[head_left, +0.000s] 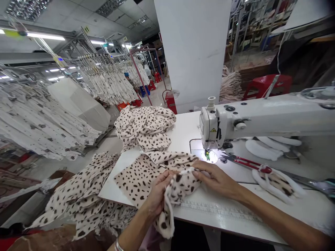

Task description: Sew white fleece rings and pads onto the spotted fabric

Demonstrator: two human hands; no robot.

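My left hand [158, 193] and my right hand [216, 179] both pinch a gathered piece of cream fabric with dark spots [180, 188], and part of it hangs over the table's front edge. Under my hands lies a flat panel of the same print [138, 177] on the white sewing table [183, 134]. The lit needle area of the sewing machine [217, 125] stands just beyond my right fingertips. Red-handled scissors [246, 164] lie to the right of the needle.
Heaps of spotted fabric lie on the table's far side [145, 127] and beyond its left edge [83, 198]. A measuring scale [220, 212] runs along the front edge. White pieces [261, 146] lie behind the machine arm. Hanging garments [39, 118], a white pillar [193, 52] and red stools [267, 85] stand beyond.
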